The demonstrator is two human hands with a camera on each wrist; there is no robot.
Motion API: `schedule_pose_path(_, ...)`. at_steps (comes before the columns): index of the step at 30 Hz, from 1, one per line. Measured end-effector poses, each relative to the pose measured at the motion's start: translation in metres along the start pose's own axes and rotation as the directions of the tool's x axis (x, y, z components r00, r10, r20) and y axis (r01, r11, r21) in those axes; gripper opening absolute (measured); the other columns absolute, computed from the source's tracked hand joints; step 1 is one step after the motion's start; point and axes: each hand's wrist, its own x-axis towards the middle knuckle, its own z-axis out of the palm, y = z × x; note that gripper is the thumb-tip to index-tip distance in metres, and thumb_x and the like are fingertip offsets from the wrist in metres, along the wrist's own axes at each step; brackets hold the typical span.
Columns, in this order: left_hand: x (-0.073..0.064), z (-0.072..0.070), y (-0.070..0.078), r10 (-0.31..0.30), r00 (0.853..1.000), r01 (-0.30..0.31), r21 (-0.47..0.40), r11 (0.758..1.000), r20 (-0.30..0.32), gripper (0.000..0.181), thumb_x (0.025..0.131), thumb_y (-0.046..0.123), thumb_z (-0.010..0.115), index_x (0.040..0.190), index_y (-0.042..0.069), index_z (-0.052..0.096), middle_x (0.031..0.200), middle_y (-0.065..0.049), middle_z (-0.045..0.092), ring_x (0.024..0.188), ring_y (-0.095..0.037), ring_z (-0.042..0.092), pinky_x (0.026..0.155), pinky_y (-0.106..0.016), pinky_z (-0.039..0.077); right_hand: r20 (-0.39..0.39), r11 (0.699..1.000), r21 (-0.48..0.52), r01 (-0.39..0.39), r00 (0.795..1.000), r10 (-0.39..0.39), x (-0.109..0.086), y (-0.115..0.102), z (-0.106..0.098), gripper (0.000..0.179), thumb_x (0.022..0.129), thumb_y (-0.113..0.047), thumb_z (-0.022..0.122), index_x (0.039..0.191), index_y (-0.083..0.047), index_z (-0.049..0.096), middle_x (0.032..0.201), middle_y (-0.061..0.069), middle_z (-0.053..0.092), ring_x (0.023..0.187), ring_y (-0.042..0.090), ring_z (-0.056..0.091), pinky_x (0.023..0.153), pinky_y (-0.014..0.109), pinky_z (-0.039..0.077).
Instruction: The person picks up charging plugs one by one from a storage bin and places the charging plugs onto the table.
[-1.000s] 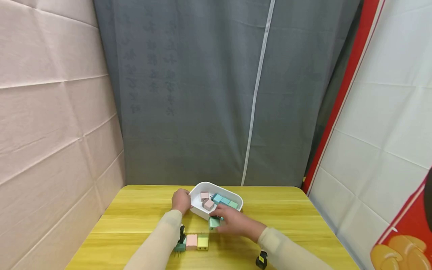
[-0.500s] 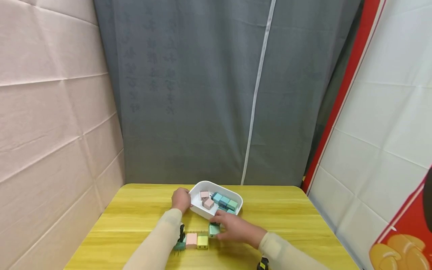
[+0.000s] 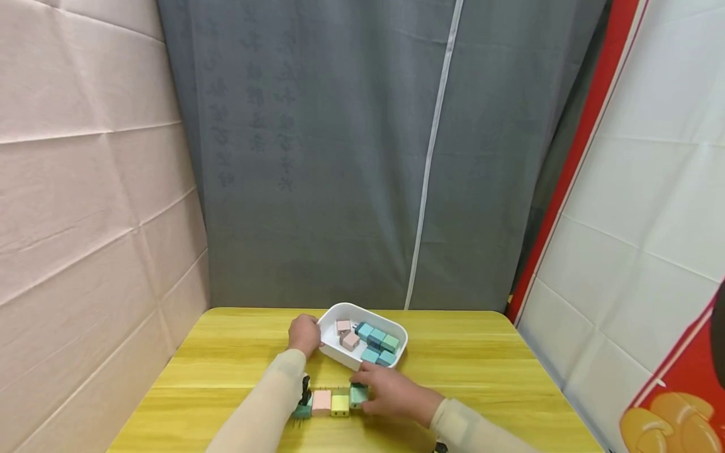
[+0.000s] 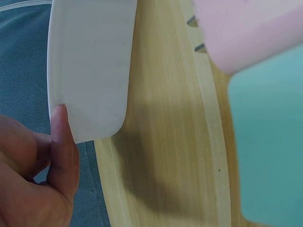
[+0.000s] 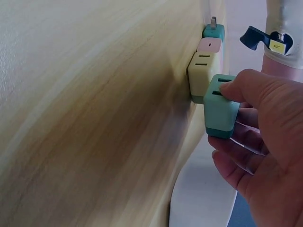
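My left hand (image 3: 304, 335) grips the left end of a white plastic tray (image 3: 328, 324), thumb along its side wall in the left wrist view. My right hand (image 3: 392, 393) pinches a green USB wall charger (image 5: 221, 106) between thumb and fingers, its two USB slots under the thumb. In the head view it stands at the right end of a row. The row holds a yellow charger (image 3: 340, 406), a pink charger (image 3: 321, 402) and a teal charger (image 3: 302, 411), the last partly hidden by the left wrist's strap.
Inside the tray lie pink chargers (image 3: 350, 341) at the left and several blue and green chargers (image 3: 376, 337) at the right. The yellow wooden table (image 3: 464, 365) ends at a grey curtain (image 3: 317, 157). A light fabric wall (image 3: 85, 189) rises on the left.
My right hand has brought the green charger down from the tray's front edge to the right end of the row, beside the yellow charger. My left hand stays on the tray.
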Motion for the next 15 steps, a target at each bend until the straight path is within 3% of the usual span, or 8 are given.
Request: schedule_pose_path(15,-0.002,0.0,0.001,0.016,1.0,-0.016,0.003,1.0,-0.006,0.031,0.098,-0.009,0.056,0.12,-0.015,0.077,0.111,-0.031,0.077,0.074,-0.028,0.074,0.05,-0.026,0.061,0.02,1.0,-0.018,-0.017,1.0,0.018,0.0,0.004,0.011,0.049,0.09,-0.02,0.089,0.137,-0.018,0.076,0.105,-0.014,0.056,0.082,0.0,0.052,0.071,0.016,0.051)
